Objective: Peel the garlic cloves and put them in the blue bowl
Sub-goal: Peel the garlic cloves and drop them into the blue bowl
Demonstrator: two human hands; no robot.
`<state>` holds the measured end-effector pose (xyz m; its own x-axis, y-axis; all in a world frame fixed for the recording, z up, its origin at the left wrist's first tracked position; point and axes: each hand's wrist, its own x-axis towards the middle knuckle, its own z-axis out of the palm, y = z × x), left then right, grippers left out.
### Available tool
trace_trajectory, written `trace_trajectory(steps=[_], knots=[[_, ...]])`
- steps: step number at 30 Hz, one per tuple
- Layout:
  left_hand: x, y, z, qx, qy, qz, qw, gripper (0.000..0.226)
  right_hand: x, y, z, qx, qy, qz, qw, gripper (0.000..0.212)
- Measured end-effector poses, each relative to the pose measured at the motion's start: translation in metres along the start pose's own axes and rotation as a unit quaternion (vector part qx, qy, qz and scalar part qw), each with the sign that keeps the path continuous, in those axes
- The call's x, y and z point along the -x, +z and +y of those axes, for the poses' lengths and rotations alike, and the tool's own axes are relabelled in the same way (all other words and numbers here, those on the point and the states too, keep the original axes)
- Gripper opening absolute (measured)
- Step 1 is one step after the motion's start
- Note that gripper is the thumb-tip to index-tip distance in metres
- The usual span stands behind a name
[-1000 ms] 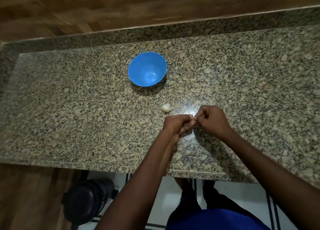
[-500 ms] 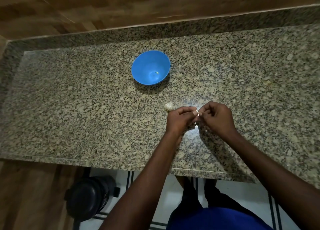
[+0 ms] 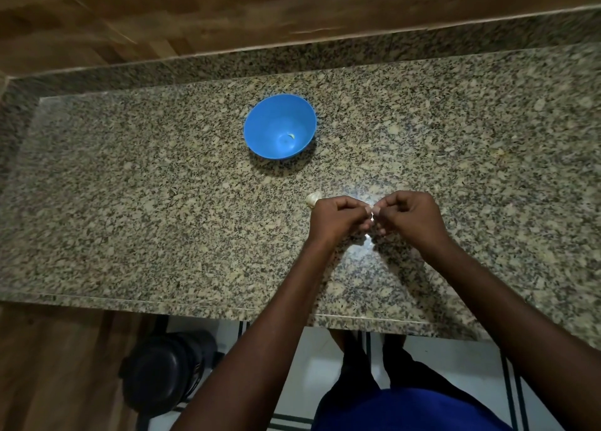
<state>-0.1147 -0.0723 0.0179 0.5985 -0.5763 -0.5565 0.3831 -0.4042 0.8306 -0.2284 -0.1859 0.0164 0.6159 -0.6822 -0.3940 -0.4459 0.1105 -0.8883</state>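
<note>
the granite counter [image 3: 162, 203] carries everything, and the peeling step looks to be in hand. the left hand [image 3: 335, 219] and the right hand [image 3: 409, 217] meet above its near middle, fingers of both curled in and pinched together on a small pale garlic clove [image 3: 372, 215] that shows only as a sliver between the fingertips; how much skin is left on it is too small to tell. the next move, as i judge it, calls for stripping the rest of the skin, then carrying the clove forward and to the left and dropping it in.

the blue bowl [image 3: 260, 128] stands upright well beyond the hands, toward the back of the counter. inside it, near the bottom, lies one small pale piece [image 3: 291, 136], probably a peeled clove. the garlic head [image 3: 313, 198] sits on the counter just beside the left hand's knuckles, waiting for more cloves to be taken off.
</note>
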Motion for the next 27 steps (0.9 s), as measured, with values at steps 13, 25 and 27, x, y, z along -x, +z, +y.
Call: trace_trajectory(steps=[13, 25, 27], knots=[[-0.003, -0.009, 0.001, -0.011, 0.02, -0.069, 0.997, 0.014, -0.012, -0.016, -0.009, -0.129, 0.164, -0.106, 0.972, 0.01], [-0.01, -0.005, -0.003, -0.052, -0.006, -0.061, 0.997, 0.008, -0.004, -0.009, -0.002, 0.049, 0.053, -0.037, 0.997, 0.004], [-0.01, -0.003, -0.003, 0.006, -0.056, -0.059, 0.997, 0.006, 0.0, -0.005, -0.001, 0.207, -0.103, 0.011, 0.973, 0.013]])
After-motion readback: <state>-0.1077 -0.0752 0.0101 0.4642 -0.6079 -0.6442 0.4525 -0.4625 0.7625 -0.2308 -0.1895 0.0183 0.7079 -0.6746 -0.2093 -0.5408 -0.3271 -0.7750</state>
